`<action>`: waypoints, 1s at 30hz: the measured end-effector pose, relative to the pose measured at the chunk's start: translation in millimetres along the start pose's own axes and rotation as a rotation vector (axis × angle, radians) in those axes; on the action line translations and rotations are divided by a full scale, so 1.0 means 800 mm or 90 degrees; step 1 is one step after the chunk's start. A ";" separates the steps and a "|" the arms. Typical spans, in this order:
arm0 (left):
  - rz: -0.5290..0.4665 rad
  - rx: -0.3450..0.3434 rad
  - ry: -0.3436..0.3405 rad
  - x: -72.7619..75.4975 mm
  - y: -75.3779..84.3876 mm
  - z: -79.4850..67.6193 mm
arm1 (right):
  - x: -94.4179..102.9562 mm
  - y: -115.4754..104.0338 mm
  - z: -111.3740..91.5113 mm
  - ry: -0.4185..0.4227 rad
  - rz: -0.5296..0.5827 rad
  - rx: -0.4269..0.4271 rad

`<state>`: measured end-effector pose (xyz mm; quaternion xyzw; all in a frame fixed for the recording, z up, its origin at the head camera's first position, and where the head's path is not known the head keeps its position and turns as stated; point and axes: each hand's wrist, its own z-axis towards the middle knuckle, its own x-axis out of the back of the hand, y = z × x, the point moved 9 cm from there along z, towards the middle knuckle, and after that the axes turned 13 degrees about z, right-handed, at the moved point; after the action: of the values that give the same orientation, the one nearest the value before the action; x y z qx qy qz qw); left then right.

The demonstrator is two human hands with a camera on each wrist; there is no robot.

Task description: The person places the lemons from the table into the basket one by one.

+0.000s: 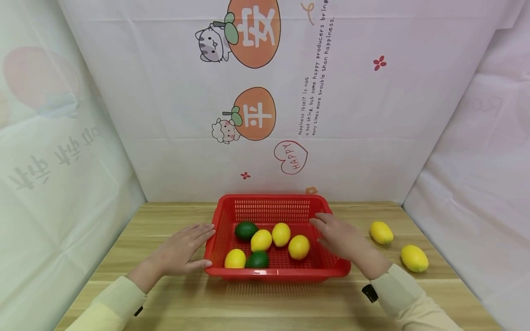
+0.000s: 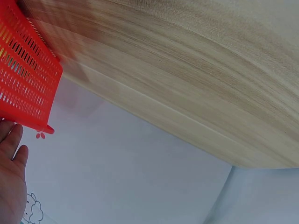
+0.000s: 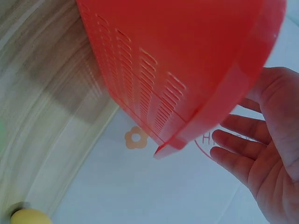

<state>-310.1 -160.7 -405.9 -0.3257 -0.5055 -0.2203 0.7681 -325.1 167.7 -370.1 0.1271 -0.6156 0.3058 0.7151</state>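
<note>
A red plastic basket [image 1: 277,272] with slotted walls stands on the table. It holds several yellow lemons [image 1: 281,234] and two dark green, lime-like fruits [image 1: 246,230]. At the basket's left rim is my left hand [image 1: 182,250], palm down, with fairly straight fingers whose tips meet the edge. My right hand [image 1: 341,236] reaches over the right rim, its fingers loosely bent above the inside. In the right wrist view that hand's fingers [image 3: 243,142] spread beside the red rim, pinching nothing. The left wrist view shows the left fingers [image 2: 11,142] just under the rim.
Two more lemons, a farther one [image 1: 381,232] and a nearer one [image 1: 414,258], lie on the wooden table [image 1: 182,303] right of the basket. A white printed cloth [image 1: 352,161] hangs behind the table, with cloth at both sides too.
</note>
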 end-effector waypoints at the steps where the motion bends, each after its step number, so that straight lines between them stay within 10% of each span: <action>1: 0.000 0.000 0.000 0.000 0.000 0.000 | 0.002 0.000 -0.001 0.003 -0.001 -0.001; 30: 0.003 -0.006 0.010 -0.002 0.000 0.000 | 0.061 0.019 -0.039 0.122 -0.014 0.010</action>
<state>-310.7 -160.9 -407.2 -0.3291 -0.4977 -0.2232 0.7708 -306.0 210.6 -332.6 0.1095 -0.5402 0.3138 0.7731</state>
